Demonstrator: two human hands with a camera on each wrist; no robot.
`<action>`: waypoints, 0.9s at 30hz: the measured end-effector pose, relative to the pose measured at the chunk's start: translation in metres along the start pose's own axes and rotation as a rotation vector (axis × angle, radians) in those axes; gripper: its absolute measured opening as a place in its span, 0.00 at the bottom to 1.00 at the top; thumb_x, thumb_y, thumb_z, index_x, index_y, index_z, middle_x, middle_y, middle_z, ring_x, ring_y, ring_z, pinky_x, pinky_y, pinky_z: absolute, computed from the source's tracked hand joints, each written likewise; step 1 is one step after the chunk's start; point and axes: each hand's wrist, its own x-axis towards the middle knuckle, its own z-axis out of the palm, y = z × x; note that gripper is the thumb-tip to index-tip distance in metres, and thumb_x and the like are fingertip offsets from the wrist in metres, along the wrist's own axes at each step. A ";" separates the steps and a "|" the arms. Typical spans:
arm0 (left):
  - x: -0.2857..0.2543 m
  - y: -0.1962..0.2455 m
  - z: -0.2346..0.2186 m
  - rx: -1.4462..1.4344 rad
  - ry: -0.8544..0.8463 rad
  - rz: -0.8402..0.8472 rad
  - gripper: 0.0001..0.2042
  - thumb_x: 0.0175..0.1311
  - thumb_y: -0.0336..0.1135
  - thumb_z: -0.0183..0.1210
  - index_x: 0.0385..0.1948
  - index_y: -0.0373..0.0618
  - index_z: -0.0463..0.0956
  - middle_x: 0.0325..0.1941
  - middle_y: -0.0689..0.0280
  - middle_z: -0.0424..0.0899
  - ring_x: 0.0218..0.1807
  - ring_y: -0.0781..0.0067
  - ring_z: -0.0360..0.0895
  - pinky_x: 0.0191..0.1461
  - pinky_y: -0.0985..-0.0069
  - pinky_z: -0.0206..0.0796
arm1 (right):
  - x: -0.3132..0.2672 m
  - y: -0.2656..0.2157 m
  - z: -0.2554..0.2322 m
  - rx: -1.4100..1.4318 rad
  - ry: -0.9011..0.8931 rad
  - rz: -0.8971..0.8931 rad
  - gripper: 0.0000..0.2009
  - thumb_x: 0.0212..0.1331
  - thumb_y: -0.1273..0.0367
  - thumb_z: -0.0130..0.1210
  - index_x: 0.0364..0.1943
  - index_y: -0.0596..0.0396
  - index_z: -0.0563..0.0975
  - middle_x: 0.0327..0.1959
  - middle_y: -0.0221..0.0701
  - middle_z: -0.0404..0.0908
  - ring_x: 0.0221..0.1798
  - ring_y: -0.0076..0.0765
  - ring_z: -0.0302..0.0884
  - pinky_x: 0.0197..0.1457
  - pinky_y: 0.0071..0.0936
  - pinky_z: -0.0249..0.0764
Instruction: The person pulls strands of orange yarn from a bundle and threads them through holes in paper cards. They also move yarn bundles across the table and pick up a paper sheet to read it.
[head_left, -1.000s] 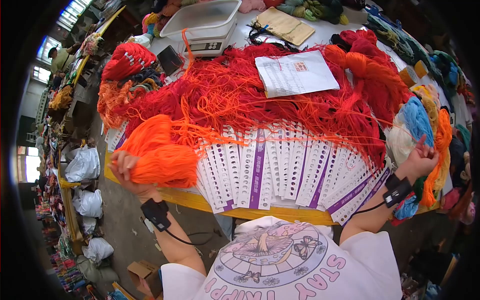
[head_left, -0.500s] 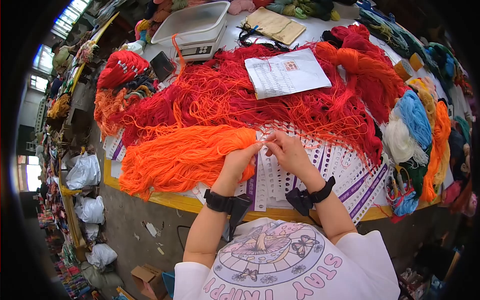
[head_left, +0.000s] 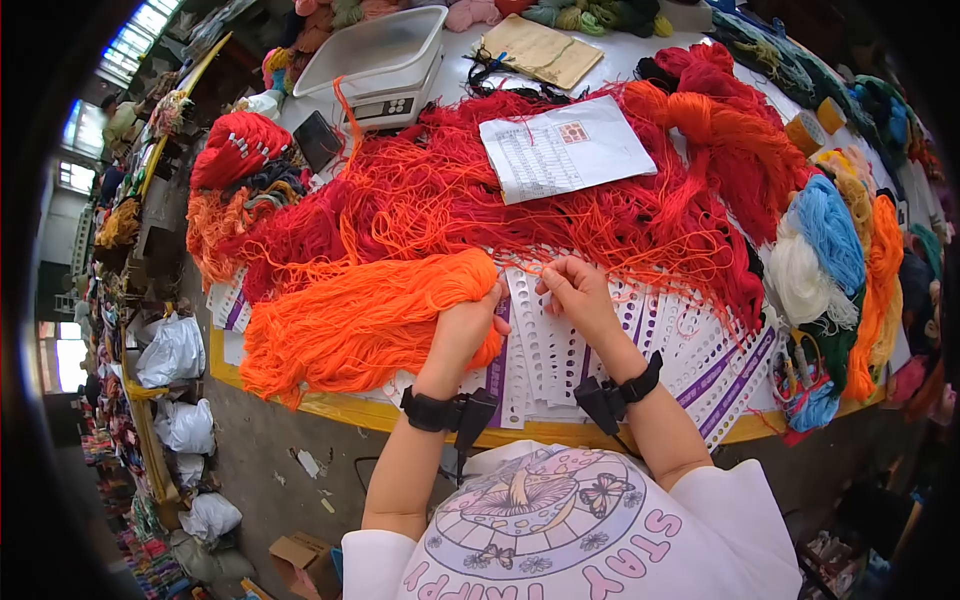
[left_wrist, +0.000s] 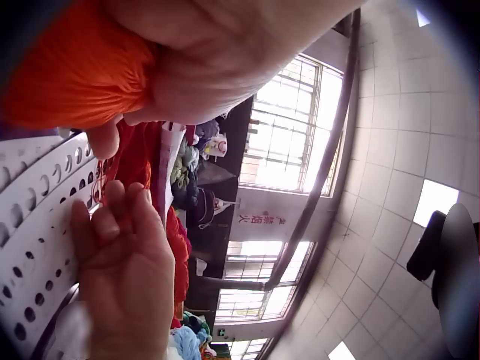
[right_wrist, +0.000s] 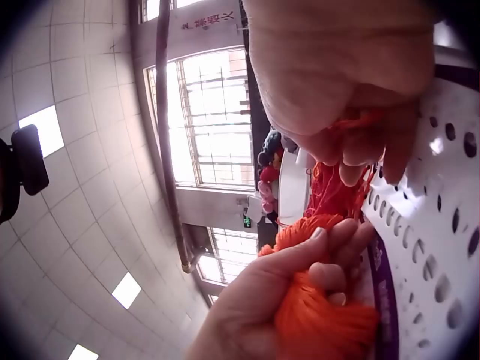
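Note:
A thick orange yarn skein (head_left: 360,320) lies along the table's front left. My left hand (head_left: 462,330) grips its right end; in the right wrist view the left hand (right_wrist: 262,300) has thumb and fingers curled round the orange strands (right_wrist: 319,319). Just to the right, my right hand (head_left: 585,300) pinches a thin orange thread, thumb against fingertips, above the white punched cards (head_left: 540,350). From the left wrist view, the right hand (left_wrist: 124,277) shows curled fingers beside thin red-orange strands. Loose red and orange yarn (head_left: 420,200) is heaped behind both hands.
On the red heap rests a written paper (head_left: 565,150). Behind stand a scale with a clear tray (head_left: 375,50), a phone (head_left: 317,140) and a brown notebook (head_left: 542,50). At right are blue yarn (head_left: 830,235), white yarn (head_left: 800,285) and scissors (head_left: 803,365).
Both hands came together at centre from far apart, the left drawing the orange skein out lengthwise. Over the last half second they have separated slightly, the left moving a little left.

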 end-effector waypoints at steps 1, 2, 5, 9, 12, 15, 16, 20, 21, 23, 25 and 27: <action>0.002 -0.003 0.000 0.045 -0.008 -0.024 0.12 0.60 0.38 0.52 0.31 0.37 0.74 0.24 0.66 0.76 0.16 0.78 0.69 0.21 0.79 0.60 | 0.000 0.002 -0.001 0.038 -0.024 0.005 0.07 0.58 0.68 0.50 0.33 0.58 0.73 0.24 0.27 0.77 0.22 0.14 0.68 0.24 0.13 0.66; 0.009 -0.007 -0.001 0.090 -0.016 -0.045 0.10 0.59 0.36 0.52 0.31 0.38 0.74 0.25 0.67 0.75 0.17 0.80 0.68 0.21 0.81 0.60 | -0.001 0.002 0.000 0.038 -0.026 0.015 0.07 0.57 0.68 0.51 0.33 0.58 0.74 0.25 0.27 0.77 0.22 0.14 0.68 0.25 0.13 0.66; 0.032 -0.034 0.002 0.274 0.053 0.323 0.08 0.57 0.34 0.54 0.29 0.39 0.74 0.26 0.67 0.75 0.20 0.84 0.67 0.23 0.83 0.59 | -0.005 -0.008 0.008 -0.007 -0.030 0.018 0.06 0.56 0.69 0.52 0.32 0.58 0.75 0.24 0.26 0.77 0.22 0.14 0.69 0.26 0.13 0.66; 0.022 -0.022 0.005 0.257 0.052 0.275 0.08 0.57 0.35 0.54 0.28 0.38 0.73 0.24 0.65 0.76 0.22 0.80 0.70 0.25 0.79 0.62 | -0.004 -0.013 0.017 -0.241 0.047 -0.084 0.06 0.52 0.69 0.54 0.29 0.58 0.76 0.24 0.28 0.78 0.23 0.18 0.72 0.27 0.18 0.68; 0.011 -0.008 -0.009 0.129 -0.055 0.016 0.07 0.58 0.32 0.52 0.29 0.37 0.73 0.21 0.64 0.76 0.18 0.79 0.73 0.20 0.81 0.64 | -0.003 0.000 0.024 -0.472 0.143 -0.224 0.06 0.48 0.69 0.56 0.27 0.57 0.77 0.23 0.31 0.78 0.23 0.25 0.74 0.28 0.22 0.70; 0.011 -0.003 -0.019 -0.245 -0.190 -0.155 0.06 0.58 0.30 0.52 0.32 0.37 0.74 0.21 0.65 0.76 0.19 0.77 0.73 0.21 0.80 0.65 | -0.003 0.000 0.030 -0.624 0.177 -0.312 0.05 0.45 0.69 0.57 0.26 0.55 0.78 0.24 0.32 0.77 0.24 0.31 0.75 0.28 0.25 0.70; 0.013 -0.003 -0.019 -0.261 -0.211 -0.165 0.06 0.56 0.30 0.54 0.32 0.38 0.74 0.21 0.66 0.76 0.19 0.77 0.72 0.22 0.81 0.65 | -0.004 -0.002 0.030 -0.660 0.181 -0.330 0.05 0.44 0.69 0.57 0.25 0.54 0.78 0.24 0.32 0.77 0.24 0.32 0.76 0.28 0.25 0.70; 0.017 -0.005 -0.010 -0.276 -0.171 -0.226 0.06 0.55 0.30 0.56 0.32 0.38 0.75 0.21 0.67 0.76 0.19 0.79 0.71 0.22 0.82 0.64 | -0.003 -0.004 0.027 -0.608 0.091 -0.376 0.04 0.44 0.70 0.58 0.25 0.54 0.79 0.24 0.31 0.76 0.26 0.33 0.75 0.29 0.26 0.70; 0.021 -0.010 -0.008 -0.257 -0.148 -0.209 0.06 0.55 0.30 0.56 0.30 0.38 0.75 0.20 0.68 0.75 0.19 0.80 0.70 0.22 0.83 0.63 | -0.002 -0.004 0.024 -0.594 0.068 -0.389 0.04 0.44 0.70 0.58 0.24 0.54 0.79 0.24 0.31 0.76 0.26 0.33 0.75 0.29 0.26 0.70; 0.026 -0.019 -0.007 -0.186 -0.097 -0.140 0.05 0.54 0.30 0.56 0.29 0.39 0.74 0.20 0.69 0.75 0.18 0.81 0.69 0.22 0.84 0.61 | -0.001 -0.001 0.024 -0.588 0.067 -0.405 0.04 0.43 0.70 0.59 0.24 0.54 0.79 0.24 0.31 0.76 0.26 0.34 0.75 0.30 0.26 0.70; 0.027 -0.023 -0.007 -0.083 -0.043 -0.034 0.04 0.55 0.29 0.55 0.28 0.40 0.74 0.21 0.69 0.75 0.17 0.82 0.67 0.20 0.84 0.59 | 0.000 0.003 0.025 -0.605 0.112 -0.414 0.05 0.43 0.70 0.59 0.24 0.55 0.78 0.24 0.31 0.75 0.26 0.36 0.75 0.30 0.27 0.70; 0.025 -0.017 -0.020 -0.341 -0.058 -0.062 0.04 0.54 0.30 0.55 0.27 0.41 0.73 0.22 0.70 0.74 0.17 0.82 0.65 0.19 0.84 0.58 | 0.001 0.008 0.024 -0.671 0.141 -0.530 0.05 0.44 0.69 0.59 0.24 0.55 0.77 0.24 0.32 0.75 0.26 0.37 0.74 0.29 0.28 0.70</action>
